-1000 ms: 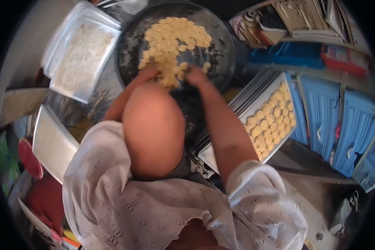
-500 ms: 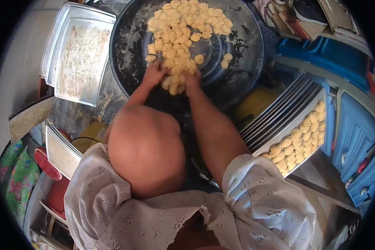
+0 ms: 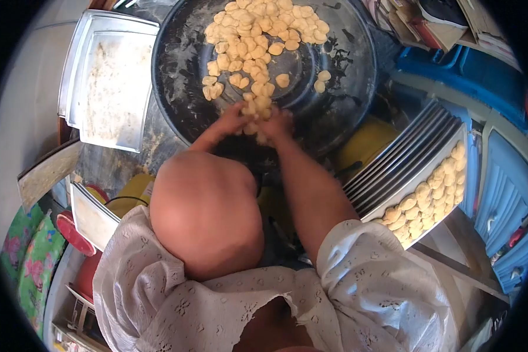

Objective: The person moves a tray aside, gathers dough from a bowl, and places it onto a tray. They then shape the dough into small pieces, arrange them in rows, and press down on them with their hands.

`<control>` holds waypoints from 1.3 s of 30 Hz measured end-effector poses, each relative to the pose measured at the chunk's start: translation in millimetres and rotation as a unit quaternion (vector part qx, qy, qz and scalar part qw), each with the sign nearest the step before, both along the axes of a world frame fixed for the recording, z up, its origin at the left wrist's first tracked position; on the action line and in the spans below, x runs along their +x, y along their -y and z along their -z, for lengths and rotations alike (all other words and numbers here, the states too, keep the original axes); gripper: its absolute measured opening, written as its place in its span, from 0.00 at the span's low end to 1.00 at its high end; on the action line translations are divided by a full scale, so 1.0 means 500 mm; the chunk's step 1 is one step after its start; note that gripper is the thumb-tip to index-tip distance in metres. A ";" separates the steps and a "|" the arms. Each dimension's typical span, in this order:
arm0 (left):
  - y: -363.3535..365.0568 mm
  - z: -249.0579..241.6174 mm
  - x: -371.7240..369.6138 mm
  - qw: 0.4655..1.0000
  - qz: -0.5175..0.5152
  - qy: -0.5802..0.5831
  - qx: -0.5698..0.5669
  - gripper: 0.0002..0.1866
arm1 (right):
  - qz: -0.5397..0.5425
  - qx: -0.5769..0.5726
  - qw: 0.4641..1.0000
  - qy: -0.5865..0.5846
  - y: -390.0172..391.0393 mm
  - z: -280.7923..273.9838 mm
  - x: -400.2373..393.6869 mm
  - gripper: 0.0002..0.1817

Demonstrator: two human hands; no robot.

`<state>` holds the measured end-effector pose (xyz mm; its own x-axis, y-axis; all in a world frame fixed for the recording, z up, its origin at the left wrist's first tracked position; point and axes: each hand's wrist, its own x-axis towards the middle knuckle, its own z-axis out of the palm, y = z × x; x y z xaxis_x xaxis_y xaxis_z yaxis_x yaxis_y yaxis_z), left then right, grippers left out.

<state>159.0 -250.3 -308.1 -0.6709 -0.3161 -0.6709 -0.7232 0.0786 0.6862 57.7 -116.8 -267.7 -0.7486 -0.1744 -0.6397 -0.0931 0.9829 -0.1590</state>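
A wide black basin (image 3: 349, 100) holds many round, flattened dough pieces (image 3: 258, 20), heaped at its far side with a narrow trail running toward me. At the near end of that trail, my left hand (image 3: 233, 119) curls its fingers against the left of a small cluster of dough pieces (image 3: 257, 104). My right hand (image 3: 277, 125) closes on the same cluster from the right, a little smeared by motion. Between the two hands some pieces are partly hidden by fingers. A few loose dough pieces (image 3: 212, 90) lie just beyond my left hand.
To the right leans a stack of metal trays (image 3: 402, 161), the top one lined with dough pieces (image 3: 425, 202). Floury metal trays (image 3: 112, 88) lie at the left. Blue plastic drawers (image 3: 504, 193) stand at the far right, and a yellow container (image 3: 366, 144) sits under the basin.
Both hands have come closer together and slightly toward me, squeezing in on the cluster. The trail of dough has thinned, leaving loose pieces on its left. The view has shifted slightly.
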 end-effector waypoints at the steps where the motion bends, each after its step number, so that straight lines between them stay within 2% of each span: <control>1: -0.002 -0.014 0.000 0.993 -0.053 -0.018 0.101 0.36 | 0.004 -0.075 0.993 0.088 -0.015 0.063 0.017 0.40; 2: 0.000 -0.021 -0.005 0.973 -0.105 -0.038 0.201 0.37 | 0.007 -0.151 0.973 0.174 -0.021 0.100 0.023 0.41; 3: 0.006 -0.002 -0.001 0.998 -0.055 0.015 0.034 0.37 | 0.008 -0.152 0.973 0.171 -0.001 0.054 0.005 0.41; 4: 0.010 0.016 0.009 0.998 -0.055 0.015 0.034 0.37 | -0.023 -0.100 0.983 0.153 0.013 0.006 -0.015 0.43; 5: 0.016 0.007 0.009 0.996 -0.016 0.002 0.088 0.37 | -0.054 -0.046 0.988 0.134 0.025 -0.032 -0.027 0.46; 6: 0.021 -0.002 0.009 0.990 0.024 -0.009 0.142 0.38 | -0.054 -0.045 0.988 0.134 0.022 -0.029 -0.024 0.46; 7: 0.025 -0.009 0.006 0.989 0.025 -0.009 0.143 0.38 | -0.005 -0.033 0.994 0.109 0.016 -0.023 -0.018 0.45; 8: 0.027 -0.017 0.000 0.990 -0.041 -0.001 0.138 0.34 | 0.044 -0.019 0.995 0.083 0.006 -0.016 -0.012 0.45; 9: 0.030 -0.014 -0.002 0.986 -0.108 0.007 0.131 0.32 | 0.043 -0.017 0.995 0.083 -0.004 0.007 -0.010 0.45; 10: 0.029 -0.003 -0.002 0.985 -0.109 0.007 0.131 0.32 | 0.083 -0.115 0.966 0.217 -0.008 0.032 -0.012 0.45; 11: 0.024 0.017 -0.001 0.993 -0.049 0.000 0.108 0.28 | 0.120 -0.209 0.907 0.345 -0.006 0.038 -0.016 0.45; 12: 0.021 0.036 0.007 0.996 0.009 -0.006 0.083 0.26 | 0.118 -0.208 0.907 0.346 -0.008 0.039 -0.010 0.45; 13: 0.023 0.007 0.003 0.997 0.005 -0.006 0.082 0.26 | 0.167 -0.239 0.914 0.280 -0.006 0.032 0.001 0.46; 14: 0.023 -0.030 -0.004 0.988 -0.068 0.008 0.136 0.26 | 0.218 -0.269 0.914 0.212 -0.002 0.023 0.007 0.46; 15: 0.021 -0.056 -0.011 0.972 -0.139 0.021 0.191 0.26 | 0.219 -0.269 0.914 0.212 -0.001 0.020 0.011 0.46; 16: 0.023 -0.040 -0.004 0.971 -0.138 0.021 0.192 0.26 | 0.210 -0.280 0.894 0.280 -0.004 0.020 0.014 0.46; 17: 0.030 -0.031 0.001 0.971 -0.068 0.006 0.229 0.27 | 0.200 -0.289 0.870 0.346 -0.003 0.009 0.014 0.46; 18: 0.035 -0.022 0.004 0.965 0.003 -0.010 0.263 0.30 | 0.201 -0.289 0.870 0.346 -0.002 0.000 0.004 0.46; 19: 0.036 -0.014 0.010 0.965 0.002 -0.011 0.263 0.30 | 0.185 -0.251 0.885 0.347 -0.002 -0.009 -0.013 0.44; 21: 0.038 -0.073 -0.005 0.955 -0.077 0.020 0.287 0.34 | 0.166 -0.211 0.899 0.346 -0.010 0.004 -0.011 0.43; 22: 0.037 -0.070 -0.005 0.954 -0.075 0.020 0.288 0.34 | 0.147 -0.279 0.884 0.344 -0.025 0.036 0.016 0.45; 23: 0.040 -0.073 -0.004 0.954 -0.028 0.019 0.297 0.35 | 0.128 -0.346 0.865 0.341 -0.029 0.043 0.030 0.47; 24: 0.041 -0.076 -0.003 0.952 0.020 0.020 0.305 0.37 | 0.130 -0.346 0.864 0.340 -0.034 0.052 0.029 0.47; 26: 0.048 -0.114 -0.014 0.940 0.015 0.038 0.338 0.37 | -0.030 -0.263 0.908 0.325 -0.040 0.065 0.015 0.46; 27: 0.048 -0.134 -0.020 0.927 0.009 0.057 0.370 0.37 | -0.029 -0.262 0.909 0.324 -0.031 0.028 0.024 0.46; 28: 0.036 -0.108 -0.009 0.927 0.010 0.057 0.372 0.37 | -0.133 -0.169 0.957 0.196 -0.024 -0.012 0.047 0.45; 29: 0.022 -0.060 0.011 0.951 0.076 0.022 0.300 0.37 | -0.231 -0.071 0.969 0.058 -0.012 -0.047 0.054 0.44; 30: 0.019 -0.053 0.009 0.965 0.140 -0.014 0.223 0.39 | -0.229 -0.071 0.969 0.054 -0.006 -0.055 0.045 0.44; 31: 0.021 -0.048 0.010 0.965 0.143 -0.017 0.220 0.39 | -0.198 -0.060 0.973 0.106 0.002 -0.060 0.034 0.43; 32: 0.020 -0.075 0.007 0.971 0.167 -0.033 0.169 0.39 | -0.167 -0.048 0.972 0.157 0.006 -0.063 0.027 0.43; 33: 0.017 -0.093 0.002 0.974 0.190 -0.051 0.116 0.39 | -0.168 -0.050 0.973 0.152 0.007 -0.062 0.021 0.43; 34: 0.006 -0.106 -0.002 0.973 0.191 -0.054 0.115 0.39 | -0.165 -0.050 0.972 0.160 0.000 -0.055 0.021 0.38; 35: -0.010 -0.118 -0.004 0.974 0.213 -0.054 0.059 0.38 | -0.162 -0.048 0.971 0.168 -0.013 -0.046 0.025 0.34; 36: -0.020 -0.126 -0.006 0.971 0.233 -0.054 0.003 0.37 | -0.159 -0.047 0.972 0.166 -0.033 -0.003 0.032 0.34; 37: -0.022 -0.125 -0.010 0.970 0.235 -0.058 0.001 0.37 | -0.035 -0.148 0.950 0.272 -0.054 0.067 0.035 0.30; 38: -0.020 -0.119 -0.016 0.977 0.187 -0.037 0.099 0.36 | 0.087 -0.248 0.893 0.365 -0.060 0.101 0.027 0.26; 39: -0.016 -0.121 -0.023 0.970 0.139 -0.016 0.197 0.34 | 0.087 -0.252 0.895 0.357 -0.046 0.056 0.012 0.26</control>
<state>147.5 -242.5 -247.8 -0.7162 0.1573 -0.6799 -0.6892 -0.0061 0.7246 63.7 -93.5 -295.6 -0.2244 -0.4955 -0.8391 0.3567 0.7596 -0.5439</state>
